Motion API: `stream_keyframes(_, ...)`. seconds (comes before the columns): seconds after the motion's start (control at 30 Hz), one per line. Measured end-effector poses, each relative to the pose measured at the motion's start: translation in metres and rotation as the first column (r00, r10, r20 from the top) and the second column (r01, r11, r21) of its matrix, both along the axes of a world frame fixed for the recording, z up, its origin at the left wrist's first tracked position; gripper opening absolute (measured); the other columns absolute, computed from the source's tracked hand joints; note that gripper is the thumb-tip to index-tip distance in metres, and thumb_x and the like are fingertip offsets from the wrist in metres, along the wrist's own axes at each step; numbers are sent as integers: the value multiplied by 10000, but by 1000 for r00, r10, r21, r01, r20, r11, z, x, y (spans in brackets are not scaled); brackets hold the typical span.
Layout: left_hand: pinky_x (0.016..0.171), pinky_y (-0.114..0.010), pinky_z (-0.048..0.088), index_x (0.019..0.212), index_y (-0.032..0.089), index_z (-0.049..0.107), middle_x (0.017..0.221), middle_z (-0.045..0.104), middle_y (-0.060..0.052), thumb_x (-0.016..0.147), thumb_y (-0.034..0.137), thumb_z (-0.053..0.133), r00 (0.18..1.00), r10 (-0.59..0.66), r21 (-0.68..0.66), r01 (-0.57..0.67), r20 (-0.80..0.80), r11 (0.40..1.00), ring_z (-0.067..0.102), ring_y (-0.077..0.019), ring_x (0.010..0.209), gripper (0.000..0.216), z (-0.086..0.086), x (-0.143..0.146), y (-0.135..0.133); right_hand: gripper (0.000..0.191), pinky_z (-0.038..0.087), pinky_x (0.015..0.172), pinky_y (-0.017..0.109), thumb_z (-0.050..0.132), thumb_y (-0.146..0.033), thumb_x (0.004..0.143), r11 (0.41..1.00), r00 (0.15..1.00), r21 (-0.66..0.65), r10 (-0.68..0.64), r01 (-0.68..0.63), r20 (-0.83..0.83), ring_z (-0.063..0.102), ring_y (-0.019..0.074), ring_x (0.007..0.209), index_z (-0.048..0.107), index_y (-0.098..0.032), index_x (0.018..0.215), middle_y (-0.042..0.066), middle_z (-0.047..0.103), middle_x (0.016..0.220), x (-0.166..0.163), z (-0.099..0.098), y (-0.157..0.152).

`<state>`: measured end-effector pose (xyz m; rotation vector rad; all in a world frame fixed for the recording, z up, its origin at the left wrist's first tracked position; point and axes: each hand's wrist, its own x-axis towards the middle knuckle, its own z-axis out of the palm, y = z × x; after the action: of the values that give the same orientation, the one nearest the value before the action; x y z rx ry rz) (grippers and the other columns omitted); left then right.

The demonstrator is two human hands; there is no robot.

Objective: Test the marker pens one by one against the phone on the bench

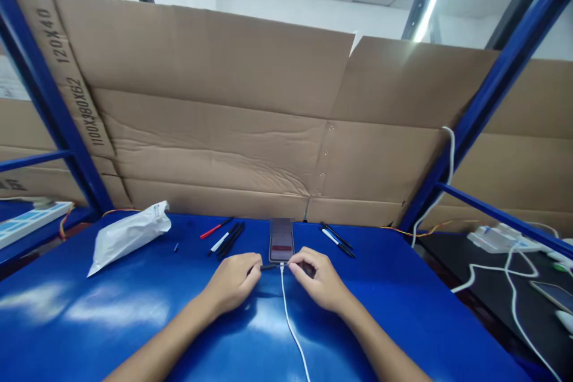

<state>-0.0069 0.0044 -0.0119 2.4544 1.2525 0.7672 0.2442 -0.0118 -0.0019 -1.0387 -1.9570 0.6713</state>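
Observation:
In front of the phone [281, 240], my left hand [235, 280] pinches a dark, slim pen [268, 267] that points to the right. My right hand [316, 277] is closed, thumb against fingertips, at the pen's thin right end. What sits between those fingertips is too small to make out. A white cable [290, 319] runs from the phone's near end toward me, passing between my hands. Left of the phone lie several pens: a red one [211, 231], a white-and-black one [219, 242] and black ones [231, 241]. More pens [338, 240] lie to its right.
A white plastic bag [129, 234] rests at the left on the blue table [111, 334], beside a small dark cap-like piece [176, 247]. Cardboard [215, 119] walls the back, between blue posts. At right, a black surface [474, 286] carries white cables and a phone-like device [555, 293].

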Motion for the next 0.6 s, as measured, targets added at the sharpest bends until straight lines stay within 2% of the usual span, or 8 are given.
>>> stream_keyframes(0.1, 607, -305, 267, 626, 205, 433, 625, 558, -7, 1059, 401, 299, 993, 114, -35, -113, 18, 993, 517, -182, 600, 494, 2, -6, 5, 272, 360, 611, 268, 575, -372, 983, 996, 992, 19, -89, 91, -86, 490, 148, 661, 675, -192, 805, 11, 584, 763, 10, 2, 6)
stream_keyframes(0.17, 591, -303, 249, 606, 200, 478, 578, 529, 5, 1071, 477, 314, 993, 118, -61, -118, -5, 991, 495, -171, 560, 565, 4, -8, 5, 284, 363, 610, 269, 578, -390, 974, 991, 981, 8, -129, 131, -144, 487, 150, 664, 653, -191, 786, 9, 572, 754, 15, 1, 10)
stream_keyframes(0.2, 586, -297, 252, 667, 199, 561, 571, 531, 15, 1069, 504, 343, 996, 91, -78, -93, -19, 993, 503, -172, 554, 550, 5, -8, 4, 286, 367, 610, 269, 581, -397, 970, 991, 978, -1, -134, 136, -158, 489, 151, 664, 651, -190, 786, 9, 572, 752, 15, 1, 10)
stream_keyframes(0.27, 590, -281, 283, 976, 218, 691, 602, 585, 32, 1063, 511, 404, 999, 1, -112, -5, -38, 994, 566, -186, 582, 418, 6, -5, 0, 284, 378, 614, 269, 582, -400, 969, 994, 984, -14, -109, 108, -142, 503, 152, 669, 666, -188, 800, 13, 585, 762, 13, -1, 10)
stream_keyframes(0.33, 624, -271, 332, 1209, 253, 660, 722, 688, 21, 1077, 467, 406, 996, -80, -123, 73, -48, 990, 648, -202, 668, 357, 6, -1, -4, 270, 390, 628, 268, 581, -383, 972, 998, 995, -18, -53, 52, -82, 524, 153, 683, 690, -186, 822, 18, 605, 777, 8, -3, 8)
stream_keyframes(0.43, 703, -272, 382, 1139, 262, 691, 941, 770, -16, 1097, 405, 367, 983, -161, -102, 152, -87, 983, 714, -218, 814, 357, 7, 1, -5, 242, 402, 646, 265, 581, -340, 970, 999, 1000, -37, -1, 1, 10, 555, 155, 705, 707, -188, 831, 20, 636, 792, 5, -4, 7)
stream_keyframes(0.6, 701, -269, 411, 1049, 258, 734, 909, 791, -18, 1082, 421, 395, 977, -148, -141, 126, -154, 982, 730, -222, 808, 378, 11, -14, 5, 188, 412, 644, 264, 586, -248, 934, 996, 993, -65, -51, 58, 110, 581, 163, 707, 706, -184, 804, 22, 669, 781, 19, -7, 16)
